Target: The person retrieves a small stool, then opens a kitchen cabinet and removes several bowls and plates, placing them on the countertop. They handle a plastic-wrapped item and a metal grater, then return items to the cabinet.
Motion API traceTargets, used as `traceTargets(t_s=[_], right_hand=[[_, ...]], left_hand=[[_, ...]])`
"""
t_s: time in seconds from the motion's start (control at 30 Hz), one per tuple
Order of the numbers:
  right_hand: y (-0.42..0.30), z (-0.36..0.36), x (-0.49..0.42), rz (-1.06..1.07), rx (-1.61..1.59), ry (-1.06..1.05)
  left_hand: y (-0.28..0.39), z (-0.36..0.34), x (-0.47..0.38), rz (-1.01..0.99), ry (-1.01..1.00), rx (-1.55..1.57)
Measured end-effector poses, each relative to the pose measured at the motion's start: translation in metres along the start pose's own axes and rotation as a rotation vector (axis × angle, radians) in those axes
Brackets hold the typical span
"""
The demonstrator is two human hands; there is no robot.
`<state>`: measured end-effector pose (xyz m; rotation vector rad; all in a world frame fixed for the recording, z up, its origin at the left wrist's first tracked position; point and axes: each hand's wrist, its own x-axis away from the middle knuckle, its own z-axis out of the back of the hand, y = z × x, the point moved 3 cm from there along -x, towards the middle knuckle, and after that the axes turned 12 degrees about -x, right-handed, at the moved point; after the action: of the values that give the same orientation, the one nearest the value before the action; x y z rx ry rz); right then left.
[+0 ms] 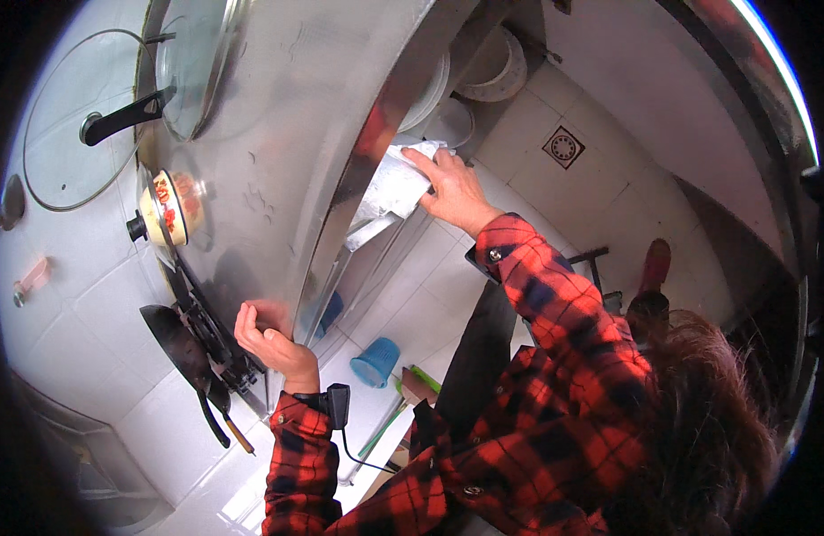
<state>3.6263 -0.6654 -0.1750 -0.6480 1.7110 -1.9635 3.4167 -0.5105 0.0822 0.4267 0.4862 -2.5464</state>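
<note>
My right hand (pixel 457 191) is pressed on a crumpled white sheet (pixel 390 186), its fingers bent over the upper edge. Paper, plastic or cloth, I cannot tell which. The sheet lies on the corner of a metal frame (pixel 372 231), beneath the front edge of a stainless steel counter (pixel 318 94). My left hand (pixel 278 343) is held at the front edge of the counter, with nothing in it and its fingers loosely curled. A black device with a cable (pixel 338 405) is strapped to the left wrist.
On the counter stand a lidded, flower-patterned enamel pot (pixel 177 204) and a glass lid (pixel 93 120). Dark pans (pixel 184 352) stand near the tiled wall. A blue plastic basket (pixel 375 362) is below. White tubs (pixel 496 67) and a floor drain (pixel 563 147) are at the upper right.
</note>
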Motion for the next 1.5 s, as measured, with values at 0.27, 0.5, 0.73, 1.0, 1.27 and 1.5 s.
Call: traceTargets(t_s=[0.27,0.5,0.73,1.0,1.27,1.5], right_hand=[[-0.019,0.012,0.006,0.017,0.084,-0.083],[0.007,0.046,0.047,-0.174,-0.794,-0.04],[0.025,0.146,0.122,-0.259,-0.721,-0.034],[0.017,0.184,0.181,-0.558,-1.108,0.137],[0.008,0.201,0.236,-0.73,-1.349,0.062],[-0.09,0.198,0.251,-0.761,-1.178,-0.415]], left_hand=[[0.0,0.0,0.003,-0.018,0.015,-0.004],[0.003,0.003,-0.003,-0.051,0.019,-0.018],[-0.013,-0.003,0.009,-0.069,0.018,-0.059],[0.076,0.021,0.01,0.28,-0.143,0.07],[0.176,0.019,0.075,0.44,-1.098,1.208],[0.182,0.086,0.076,0.55,-1.237,1.615]])
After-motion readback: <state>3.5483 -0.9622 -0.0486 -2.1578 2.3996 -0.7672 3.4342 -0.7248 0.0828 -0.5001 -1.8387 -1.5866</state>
